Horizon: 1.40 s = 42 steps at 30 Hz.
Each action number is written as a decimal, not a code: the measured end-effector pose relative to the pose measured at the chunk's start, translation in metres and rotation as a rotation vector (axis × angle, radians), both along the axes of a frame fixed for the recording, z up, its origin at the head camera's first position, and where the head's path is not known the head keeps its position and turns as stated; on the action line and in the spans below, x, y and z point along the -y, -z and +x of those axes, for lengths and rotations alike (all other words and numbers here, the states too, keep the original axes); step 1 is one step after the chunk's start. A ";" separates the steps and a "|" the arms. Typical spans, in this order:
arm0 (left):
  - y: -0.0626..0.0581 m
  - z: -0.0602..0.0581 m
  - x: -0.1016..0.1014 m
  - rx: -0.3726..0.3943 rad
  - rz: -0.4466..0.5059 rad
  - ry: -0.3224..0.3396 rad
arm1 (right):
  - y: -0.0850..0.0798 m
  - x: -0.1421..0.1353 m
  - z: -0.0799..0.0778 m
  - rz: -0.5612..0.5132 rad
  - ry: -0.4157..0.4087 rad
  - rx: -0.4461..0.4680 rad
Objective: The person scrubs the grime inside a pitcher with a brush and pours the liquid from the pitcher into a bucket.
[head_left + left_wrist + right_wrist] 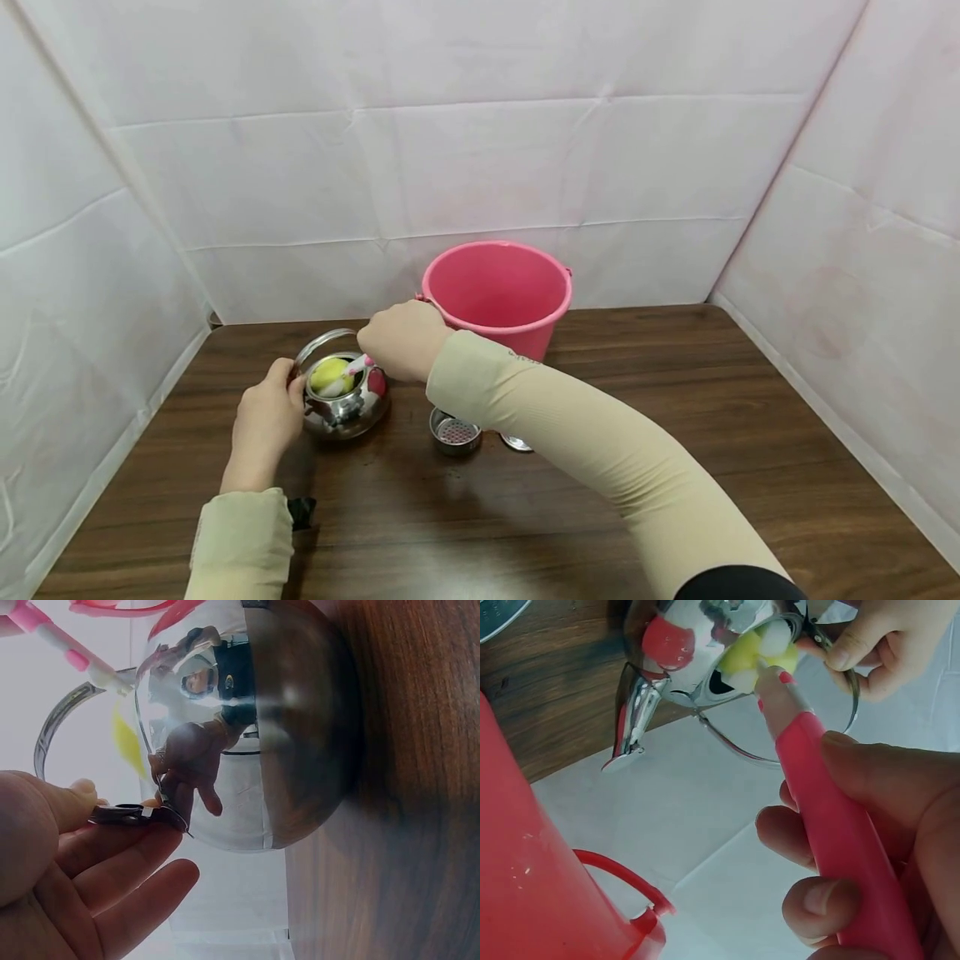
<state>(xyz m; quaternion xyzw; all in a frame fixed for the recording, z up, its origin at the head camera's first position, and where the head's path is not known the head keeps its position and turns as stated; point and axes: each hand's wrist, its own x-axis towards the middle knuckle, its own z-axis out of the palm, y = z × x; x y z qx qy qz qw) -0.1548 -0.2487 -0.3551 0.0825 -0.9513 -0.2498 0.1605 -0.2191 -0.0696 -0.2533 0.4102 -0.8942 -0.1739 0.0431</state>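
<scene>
A shiny metal teapot [341, 421] stands on the wooden table at the left, lid off, its hoop handle [54, 735] raised. My left hand [264, 421] pinches the lower end of that handle between thumb and fingers, beside the pot body. In my right hand [405, 340] is a sponge brush, gripped by its pink handle [840, 825]; fingers curl round it in the right wrist view. Its yellow and white sponge head [744, 656] sits in the teapot's mouth, and the lower part of the head is hidden inside.
Behind my right forearm stands a pink bucket [528, 340], its handle hanging at the side. A small metal strainer [456, 433] lies right of the teapot. Next to it is a round metal piece [517, 444], partly covered by my sleeve. White sheets [465, 167] enclose the table's back and sides.
</scene>
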 end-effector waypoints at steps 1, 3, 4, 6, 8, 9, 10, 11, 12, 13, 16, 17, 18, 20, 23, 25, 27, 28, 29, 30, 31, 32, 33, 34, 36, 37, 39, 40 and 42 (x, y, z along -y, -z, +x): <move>0.000 0.000 0.000 0.000 0.001 0.001 | 0.001 0.000 0.001 0.000 -0.005 -0.007; 0.001 0.000 -0.001 -0.004 0.002 0.002 | 0.001 -0.001 0.002 0.000 -0.010 -0.016; 0.001 0.000 -0.001 -0.005 0.003 0.001 | 0.001 -0.001 0.002 0.001 -0.012 -0.018; 0.000 0.000 -0.001 -0.001 0.004 -0.002 | 0.001 -0.002 0.003 0.003 -0.021 -0.015; -0.001 0.001 0.000 0.008 0.004 -0.005 | 0.002 -0.003 0.004 0.008 -0.030 -0.008; -0.001 0.001 0.000 0.015 0.005 -0.005 | 0.002 -0.003 0.005 0.010 -0.034 -0.004; -0.002 0.001 0.000 0.023 0.006 -0.007 | 0.003 -0.004 0.005 0.011 -0.038 0.000; -0.002 0.001 0.000 0.033 0.008 -0.009 | 0.003 -0.005 0.005 0.008 -0.042 0.005; -0.002 0.001 0.000 0.041 0.009 -0.008 | 0.004 -0.005 0.005 0.005 -0.044 0.009; -0.003 0.002 0.001 0.049 0.012 -0.008 | 0.006 -0.006 0.005 0.000 -0.045 0.014; -0.002 0.002 0.001 0.069 0.021 0.002 | 0.010 -0.009 0.004 -0.022 -0.045 0.030; -0.002 0.002 0.002 0.073 0.023 0.008 | 0.012 -0.011 0.004 -0.029 -0.045 0.034; -0.002 0.001 0.002 0.073 0.022 0.014 | 0.013 -0.012 0.004 -0.033 -0.045 0.037; -0.002 0.001 0.003 0.071 0.021 0.028 | 0.015 -0.015 0.004 -0.043 -0.050 0.039; -0.002 0.000 0.003 0.065 0.020 0.041 | 0.017 -0.019 0.004 -0.052 -0.055 0.031; -0.002 -0.001 0.002 0.063 0.024 0.045 | 0.018 -0.021 0.005 -0.059 -0.055 0.028; -0.002 -0.001 0.001 0.062 0.030 0.048 | 0.018 -0.024 0.004 -0.059 -0.052 0.019; -0.002 -0.001 0.001 0.059 0.031 0.050 | 0.018 -0.025 0.004 -0.056 -0.049 0.015; -0.003 -0.001 0.000 0.055 0.033 0.050 | 0.018 -0.025 0.004 -0.056 -0.044 0.011; -0.003 -0.001 0.000 0.047 0.034 0.051 | 0.018 -0.026 0.004 -0.053 -0.038 0.008; -0.003 -0.002 -0.001 0.037 0.033 0.052 | 0.017 -0.027 0.003 -0.050 -0.030 0.002; -0.003 -0.002 -0.001 0.025 0.030 0.053 | 0.016 -0.027 0.003 -0.046 -0.023 -0.003; -0.004 -0.002 -0.001 0.012 0.026 0.054 | 0.015 -0.028 0.003 -0.043 -0.014 -0.005; -0.004 -0.002 -0.001 0.004 0.025 0.053 | 0.014 -0.029 0.003 -0.042 -0.004 -0.004; -0.004 -0.002 -0.001 -0.009 0.018 0.054 | 0.012 -0.029 0.002 -0.039 0.010 0.003; -0.004 -0.002 -0.001 -0.007 0.017 0.055 | 0.011 -0.030 0.002 -0.036 0.014 0.008; -0.004 -0.002 -0.001 0.004 0.021 0.055 | 0.010 -0.030 0.002 -0.035 0.025 0.022; -0.004 -0.002 -0.001 0.008 0.023 0.053 | 0.009 -0.030 0.001 -0.035 0.030 0.027; -0.004 -0.003 -0.001 0.013 0.026 0.053 | 0.008 -0.030 0.000 -0.036 0.041 0.038</move>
